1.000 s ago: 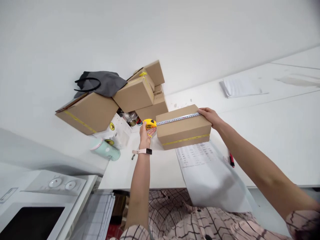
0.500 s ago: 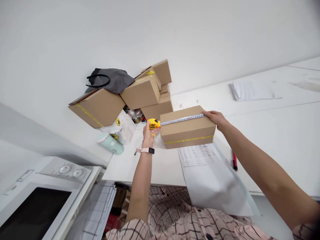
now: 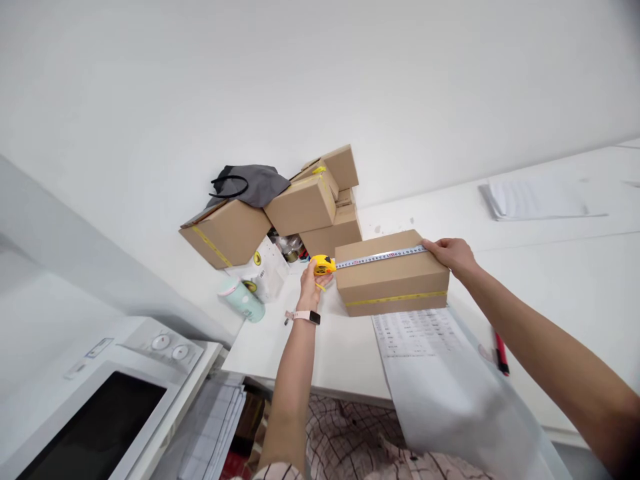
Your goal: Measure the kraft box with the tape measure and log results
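Note:
A closed cardboard box (image 3: 393, 283) with a yellow strip along its near side rests on the white table. My left hand (image 3: 313, 283) is wrapped round the yellow case of a tape measure (image 3: 324, 265) at the box's left edge. Its blade (image 3: 380, 257) runs pulled out across the box's top to the right edge. There my right hand (image 3: 453, 255) pinches the blade's end against the box corner. Beneath the near side of the box lies a printed sheet (image 3: 420, 340), which hangs over the table's front edge.
Several cardboard boxes (image 3: 300, 205) are stacked at the back left, with a grey cloth bag (image 3: 265, 185) on top. A mint tumbler (image 3: 243, 300) stands near a white carton (image 3: 270, 270). A microwave (image 3: 125, 373) is at lower left. A red marker (image 3: 501, 353) and papers (image 3: 535, 198) lie right.
The whole view has shifted, so everything appears farther right and a little lower. Both hands keep their hold on the tape measure, and the blade stays stretched across the box.

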